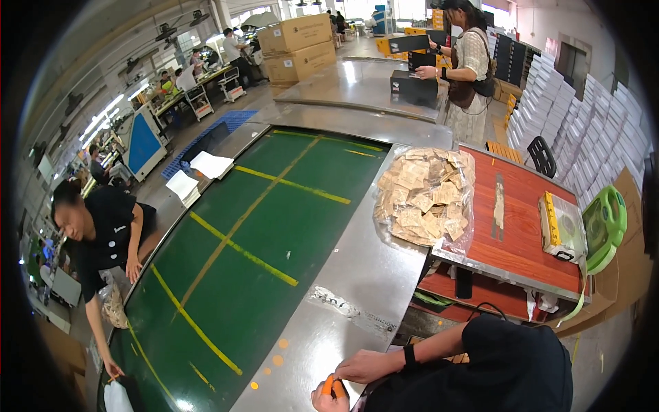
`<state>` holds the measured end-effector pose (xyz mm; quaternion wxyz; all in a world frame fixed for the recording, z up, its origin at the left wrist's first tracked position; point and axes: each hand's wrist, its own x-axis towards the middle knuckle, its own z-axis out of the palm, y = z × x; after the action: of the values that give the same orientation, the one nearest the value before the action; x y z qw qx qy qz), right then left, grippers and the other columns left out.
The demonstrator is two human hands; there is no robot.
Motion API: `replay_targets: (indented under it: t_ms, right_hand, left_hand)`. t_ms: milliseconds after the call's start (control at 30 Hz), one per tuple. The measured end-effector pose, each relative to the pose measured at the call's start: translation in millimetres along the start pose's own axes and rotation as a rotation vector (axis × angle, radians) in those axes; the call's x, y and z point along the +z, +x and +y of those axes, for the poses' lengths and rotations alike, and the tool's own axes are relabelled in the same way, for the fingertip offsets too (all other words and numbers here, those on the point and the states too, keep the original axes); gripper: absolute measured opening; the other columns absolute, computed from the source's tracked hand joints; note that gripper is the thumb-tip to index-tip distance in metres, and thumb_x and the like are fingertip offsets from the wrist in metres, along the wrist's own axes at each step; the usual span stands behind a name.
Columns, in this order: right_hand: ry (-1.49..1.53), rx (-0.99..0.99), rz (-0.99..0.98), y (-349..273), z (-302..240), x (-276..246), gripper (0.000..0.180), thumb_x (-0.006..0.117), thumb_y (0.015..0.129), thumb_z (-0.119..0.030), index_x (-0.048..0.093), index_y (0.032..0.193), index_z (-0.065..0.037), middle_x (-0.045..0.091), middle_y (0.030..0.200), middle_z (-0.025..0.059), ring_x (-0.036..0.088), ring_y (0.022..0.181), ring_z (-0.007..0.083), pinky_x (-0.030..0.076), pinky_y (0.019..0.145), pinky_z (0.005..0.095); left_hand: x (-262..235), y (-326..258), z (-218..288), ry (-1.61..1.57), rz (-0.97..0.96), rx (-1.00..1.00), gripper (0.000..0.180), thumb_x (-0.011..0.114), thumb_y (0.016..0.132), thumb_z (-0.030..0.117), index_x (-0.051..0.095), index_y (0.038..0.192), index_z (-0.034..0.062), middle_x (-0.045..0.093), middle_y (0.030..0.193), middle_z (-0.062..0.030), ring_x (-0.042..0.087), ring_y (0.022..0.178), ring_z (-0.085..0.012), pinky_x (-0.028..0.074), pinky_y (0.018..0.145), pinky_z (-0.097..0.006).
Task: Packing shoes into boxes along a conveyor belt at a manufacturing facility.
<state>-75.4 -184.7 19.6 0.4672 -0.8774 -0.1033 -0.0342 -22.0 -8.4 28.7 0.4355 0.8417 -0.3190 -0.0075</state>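
Right hand (pixel 362 367) pinching orange finger covers (pixel 327 384) worn on curled left hand (pixel 329 402), held low over metal bench (pixel 371 264), likely for control; left grip too small to tell. Bagged packets (pixel 422 196) heaped near red bench (pixel 525 226), exposed for picking.

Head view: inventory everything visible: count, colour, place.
belt: one, green, yellow-lined, centre
ledge: one, silver, right of belt
dots: four, orange, on ledge
table: one, red-brown, right
large bag: one, clear, tan packets inside, table's left side
case: one, clear and yellow, on table
plastic item: one, green, right
boxes: several, black, upper right
cartons: two, brown, stacked, top centre
box stacks: many, white, right background
machine: one, blue and white, left
piles: two, white, left of belt
small bag: one, clear, left of belt
co-workers: two near, black and cream, left, top; others behind
sleeve: one, black, bottom right
left hand: one, orange finger covers, bottom centre
right hand: one, black wristband, at left hand
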Motion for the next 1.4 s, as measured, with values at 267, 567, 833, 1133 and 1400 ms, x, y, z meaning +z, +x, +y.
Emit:
replay_targets:
  t_ms: [267,567,833,1133,1400]
  right_hand:
    - [-0.027,-0.017,0.002,-0.4,2.8,2.3,0.019,0.049,0.099,-0.023,0.056,0.108,-0.008,0.061,0.090,0.0105,0.061,0.081,0.0301,0.047,0.066,0.0387]
    - [-0.054,-0.020,-0.001,-1.2,6.3,4.1,0.019,0.052,0.097,-0.025,0.057,0.104,-0.008,0.061,0.088,0.0102,0.061,0.080,0.0311,0.048,0.064,0.0400]
    - [-0.032,-0.021,0.020,-2.6,3.7,1.6,0.018,0.053,0.096,-0.025,0.057,0.102,-0.008,0.061,0.084,0.0111,0.061,0.079,0.0326,0.048,0.064,0.0418]
    - [-0.060,-0.033,0.041,-1.0,2.4,-1.4,0.020,0.054,0.097,-0.026,0.059,0.103,-0.008,0.062,0.087,0.0087,0.062,0.078,0.0284,0.048,0.063,0.0373]
    - [-0.022,-0.001,-0.013,2.3,-2.0,-2.0,0.024,0.053,0.096,-0.029,0.060,0.104,-0.007,0.063,0.088,0.0105,0.062,0.078,0.0307,0.049,0.064,0.0395]
  left_hand:
    - [2.9,-2.7,-5.1,-0.025,0.032,0.018,0.018,0.058,0.090,0.015,0.070,0.098,0.0031,0.066,0.085,-0.0161,0.060,0.079,-0.0361,0.048,0.073,-0.043]
    - [1.2,0.4,0.4,-0.013,0.004,0.006,0.021,0.058,0.091,0.017,0.070,0.103,0.0040,0.066,0.085,-0.0157,0.060,0.077,-0.0352,0.048,0.072,-0.042]
    - [3.7,0.2,-0.9,-0.028,0.044,0.072,0.021,0.059,0.090,0.016,0.070,0.104,0.0031,0.065,0.081,-0.0158,0.060,0.073,-0.0341,0.048,0.069,-0.042]
    - [3.0,1.7,-0.8,-0.065,0.016,0.012,0.021,0.057,0.091,0.014,0.070,0.104,0.0035,0.066,0.084,-0.0155,0.061,0.077,-0.0341,0.049,0.071,-0.041]
    - [1.1,-2.6,-5.0,-0.106,0.015,-0.073,0.023,0.055,0.094,0.017,0.068,0.108,0.0034,0.067,0.086,-0.0178,0.062,0.077,-0.0346,0.049,0.073,-0.039]
